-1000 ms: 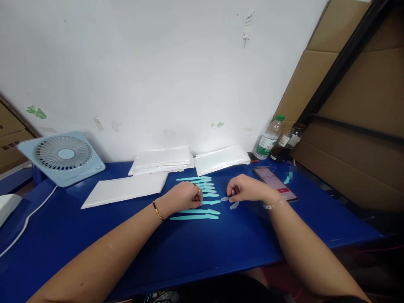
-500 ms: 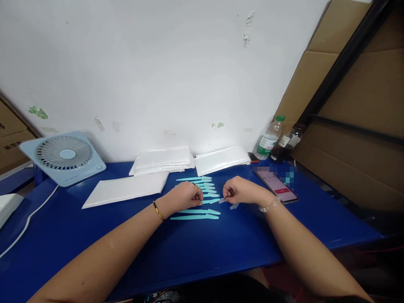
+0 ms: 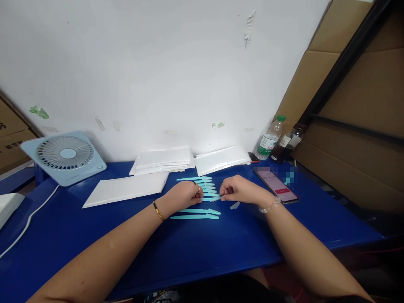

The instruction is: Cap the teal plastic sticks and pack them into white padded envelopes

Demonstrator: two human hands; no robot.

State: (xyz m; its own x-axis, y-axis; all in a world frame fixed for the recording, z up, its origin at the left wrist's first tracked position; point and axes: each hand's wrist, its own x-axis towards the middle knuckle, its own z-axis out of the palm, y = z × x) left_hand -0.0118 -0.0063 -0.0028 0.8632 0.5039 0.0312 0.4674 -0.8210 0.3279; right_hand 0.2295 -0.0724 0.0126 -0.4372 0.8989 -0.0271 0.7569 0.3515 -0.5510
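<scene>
My left hand (image 3: 192,194) is closed on the handle of a turquoise eyebrow razor (image 3: 206,200), whose head points right. My right hand (image 3: 232,189) pinches a small clear blade cap (image 3: 216,198) at that razor's head; how far the cap sits over it is too small to tell. Several more turquoise razors lie in a column beyond my left hand. Nearer me, two razors, including the closest eyebrow razor (image 3: 192,217), lie side by side. A loose clear cap (image 3: 235,205) rests on the table just below my right hand.
White padded envelopes (image 3: 162,158) lie along the wall, with another white envelope (image 3: 126,189) closer on the left. A blue fan (image 3: 67,155) stands far left. At right are a phone (image 3: 277,185), a water bottle (image 3: 268,141) and a dark bottle (image 3: 284,145) on the blue table (image 3: 195,248).
My right hand has moved slightly left, bringing the clear cap to the head of the razor in my left hand. The left hand has barely moved.
</scene>
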